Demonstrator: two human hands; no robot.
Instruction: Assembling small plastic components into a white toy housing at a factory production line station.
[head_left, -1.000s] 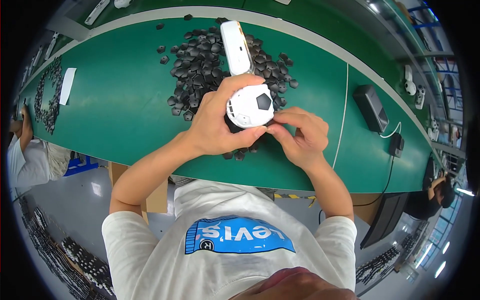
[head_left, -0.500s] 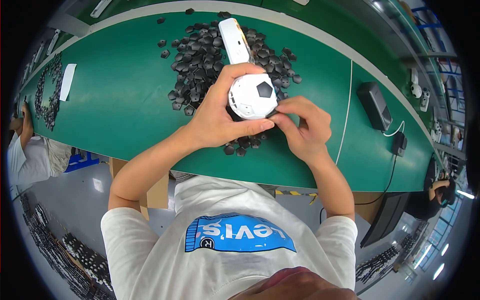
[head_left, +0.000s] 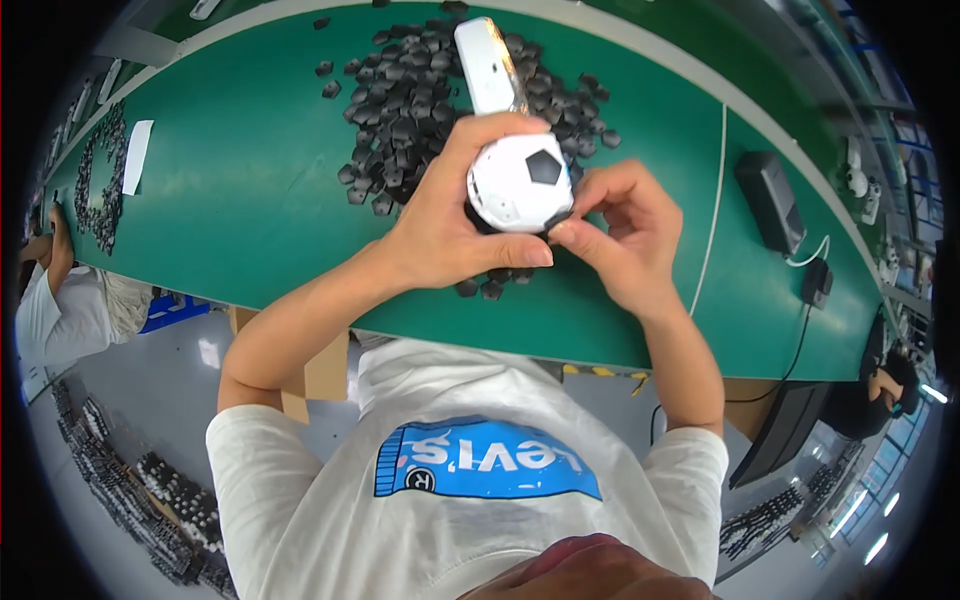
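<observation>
My left hand (head_left: 440,215) is wrapped round a white football-shaped device (head_left: 508,190), thumb along its near side and fingers over the far side. A black pentagon patch (head_left: 543,167) sits on its upper face, and small slots show at its left rim. A white, long, rounded body (head_left: 488,65) extends beyond the ball, away from me. With thumb and fingers closed, my right hand (head_left: 630,235) pinches a dark pentagon piece (head_left: 559,217) against the ball's lower right edge; most of that piece is hidden.
Many loose black pentagon pieces (head_left: 395,115) are heaped on the green table (head_left: 260,200) beneath and beyond my hands. Toward the right are a black box-shaped device (head_left: 768,200) and a cabled adapter (head_left: 817,283). A white strip (head_left: 138,158) lies at left, near another person's arm (head_left: 60,245).
Both hands and the ball have shifted slightly right and away from me in the picture. My right hand's fingers have spread a little around the ball's lower right edge.
</observation>
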